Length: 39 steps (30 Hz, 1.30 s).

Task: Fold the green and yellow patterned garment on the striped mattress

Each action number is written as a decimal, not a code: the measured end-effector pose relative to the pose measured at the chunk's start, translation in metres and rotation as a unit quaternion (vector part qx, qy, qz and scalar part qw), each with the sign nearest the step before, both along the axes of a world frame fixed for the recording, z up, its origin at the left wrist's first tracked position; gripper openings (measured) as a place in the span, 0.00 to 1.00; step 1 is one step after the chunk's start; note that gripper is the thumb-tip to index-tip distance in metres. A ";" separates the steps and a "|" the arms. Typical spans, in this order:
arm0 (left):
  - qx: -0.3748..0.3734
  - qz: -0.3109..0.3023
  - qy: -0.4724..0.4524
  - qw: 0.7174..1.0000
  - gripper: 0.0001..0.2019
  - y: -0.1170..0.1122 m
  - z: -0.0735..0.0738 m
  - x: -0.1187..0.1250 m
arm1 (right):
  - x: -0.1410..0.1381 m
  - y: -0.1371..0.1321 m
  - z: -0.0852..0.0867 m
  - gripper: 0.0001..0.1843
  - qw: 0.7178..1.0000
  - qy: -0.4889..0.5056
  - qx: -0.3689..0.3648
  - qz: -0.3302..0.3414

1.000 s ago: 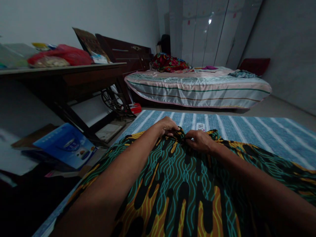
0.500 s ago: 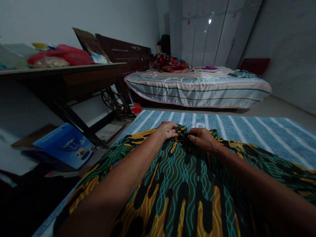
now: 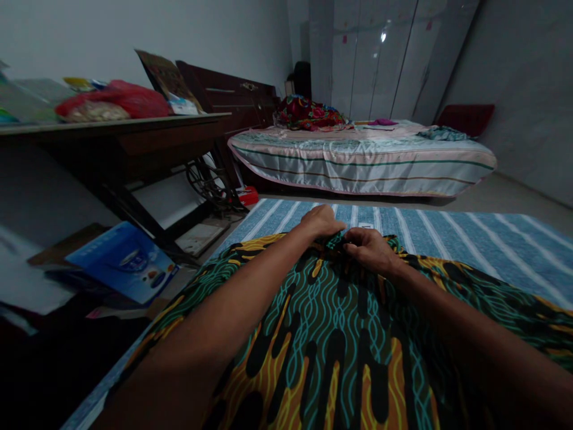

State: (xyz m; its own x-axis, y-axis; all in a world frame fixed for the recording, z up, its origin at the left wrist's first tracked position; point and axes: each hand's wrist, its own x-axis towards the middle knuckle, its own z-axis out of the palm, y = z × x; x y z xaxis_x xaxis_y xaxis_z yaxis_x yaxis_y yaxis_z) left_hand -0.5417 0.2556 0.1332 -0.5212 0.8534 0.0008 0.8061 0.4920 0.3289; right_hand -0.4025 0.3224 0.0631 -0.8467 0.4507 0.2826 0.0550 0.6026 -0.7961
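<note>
**Patterned cloth gathered at its far edge, both hands on it**

The patterned cloth lies across a blue-and-white striped cover, nearest the wearer. It is thin and supple, dark green and black with elongated orange shapes and wavy teal lines; the near part is fairly smooth, the far edge crumpled into a small bunch. The right hand pinches that bunch between thumb and fingers. The left hand bends over it from the other side – its fingers are partly hidden, so whether they are pressed tight cannot be told.

To the left, a wooden bench with a dark openwork wheel below carries a red plastic bag. A glossy blue box leans at a tilt beneath it.

Beyond the cover stands a bed with a satiny, pink-edged spread – a red floral bundle rests on top. Pale, shiny wardrobe doors close off the dim room.
</note>
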 end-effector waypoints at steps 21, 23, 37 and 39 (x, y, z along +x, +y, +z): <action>-0.163 -0.062 0.135 0.975 0.20 -0.008 0.037 0.034 | -0.008 0.016 0.023 0.21 0.989 0.049 -0.126 0.063; -0.167 -0.057 0.151 0.973 0.21 -0.010 0.039 0.039 | -0.015 0.013 0.029 0.24 0.983 0.031 -0.124 0.128; -0.121 -0.042 0.141 0.982 0.21 -0.002 0.028 0.030 | -0.030 0.005 0.025 0.03 0.967 -0.149 -0.203 0.039; -0.108 -0.039 0.124 0.986 0.19 0.000 0.023 0.025 | -0.030 0.005 0.026 0.05 0.968 -0.156 -0.196 0.022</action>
